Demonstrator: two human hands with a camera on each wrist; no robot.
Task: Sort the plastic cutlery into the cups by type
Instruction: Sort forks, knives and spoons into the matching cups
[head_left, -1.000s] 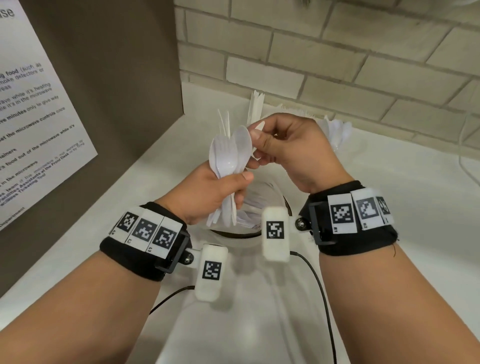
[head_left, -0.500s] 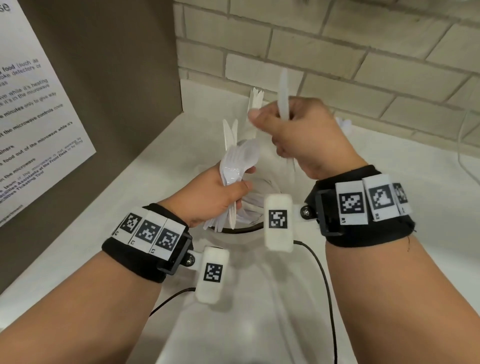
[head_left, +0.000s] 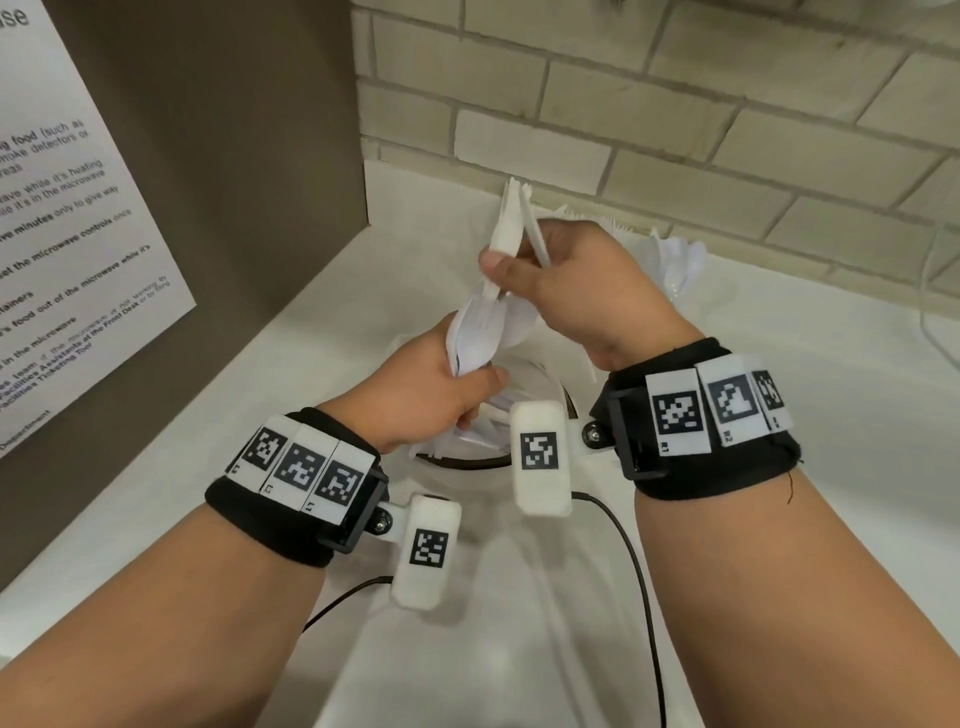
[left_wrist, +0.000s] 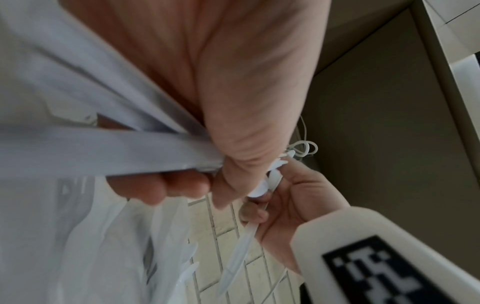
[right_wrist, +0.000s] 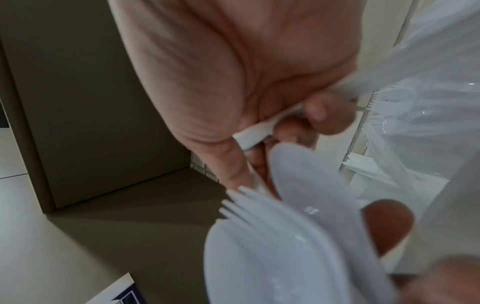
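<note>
Two hands are up over the clear container (head_left: 483, 460) on the white counter (head_left: 779, 415), which is the handy landmark here. A mixed bunch of white cutlery (head_left: 480, 338), spoons and forks together, is gripped in the left hand (head_left: 421, 395) right above the container, bowls and tines pointing up, handles fanning down toward its rim. More loose white cutlery can be seen inside the container, kinda hidden behind the wrists.

A white plastic piece (head_left: 506, 236) is pinched between thumb and fingers of the right hand (head_left: 582, 286), just above the bunch and a bit further back from the container. It is held tilted, and whether it's a fork or a knife can't really be told. A second thin handle seems to be caught in the same grip.

Behind the container, near the brick wall (head_left: 675, 130), two cups are partly blocked by the right hand: forks (head_left: 618, 226) are poking up from one, spoons (head_left: 680, 260) from the other. A printed notice (head_left: 67, 208) is stuck on the brown panel left of the container.
</note>
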